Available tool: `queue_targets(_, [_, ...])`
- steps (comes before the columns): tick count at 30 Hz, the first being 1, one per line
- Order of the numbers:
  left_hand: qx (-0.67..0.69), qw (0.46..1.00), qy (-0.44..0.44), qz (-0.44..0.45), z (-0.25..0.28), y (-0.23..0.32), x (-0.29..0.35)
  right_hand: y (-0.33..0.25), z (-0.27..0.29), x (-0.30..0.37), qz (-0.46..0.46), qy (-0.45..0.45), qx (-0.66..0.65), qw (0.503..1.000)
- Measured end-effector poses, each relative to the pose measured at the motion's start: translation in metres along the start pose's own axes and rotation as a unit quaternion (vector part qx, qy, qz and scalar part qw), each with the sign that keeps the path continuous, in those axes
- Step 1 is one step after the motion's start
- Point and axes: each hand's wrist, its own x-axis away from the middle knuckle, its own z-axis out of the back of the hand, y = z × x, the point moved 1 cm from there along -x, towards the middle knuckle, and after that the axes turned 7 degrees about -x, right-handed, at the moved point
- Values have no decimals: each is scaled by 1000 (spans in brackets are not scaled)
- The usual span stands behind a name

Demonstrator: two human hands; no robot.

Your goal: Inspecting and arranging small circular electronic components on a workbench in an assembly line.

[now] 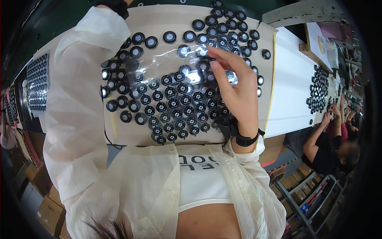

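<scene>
My right hand [236, 77] is over the right part of the work surface, its thumb and forefinger closed at the upper edge of a clear plastic sheet [153, 63] with round pockets. Glare crosses the sheet near the fingers. Below it, black round discs with white symbols [173, 103] stand in close rows. Loose black round pieces with pale centres [151, 42] lie around the rows, on the left and at the upper right. My left arm [83, 67] reaches far up to the left; its hand is past the upper edge, with only the black-banded wrist showing.
Cardboard [262, 67] covers the work surface. At far left lies another clear sheet of black discs [38, 81]. More black pieces [318, 89] sit on the white surface at right, where a co-worker [330, 139] works. A metal rack [306, 207] stands lower right.
</scene>
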Motion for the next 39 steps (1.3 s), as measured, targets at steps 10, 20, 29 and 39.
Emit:
queue_targets(10, [197, 946, 23, -257, 36, 105, -5, 16, 31, -4, -52, -51, 106, 992])
queue_targets(20, [345, 903, 25, -253, 38, 89, 94, 26, 24, -49, 35, -125, 151, 980])
queue_targets(29, [291, 925, 35, -243, 27, 130, 150, 48, 24, -93, -10, -262, 161, 952])
queue_targets(39, [260, 933, 17, -249, 29, 140, 152, 27, 34, -76, 22, -290, 170, 942])
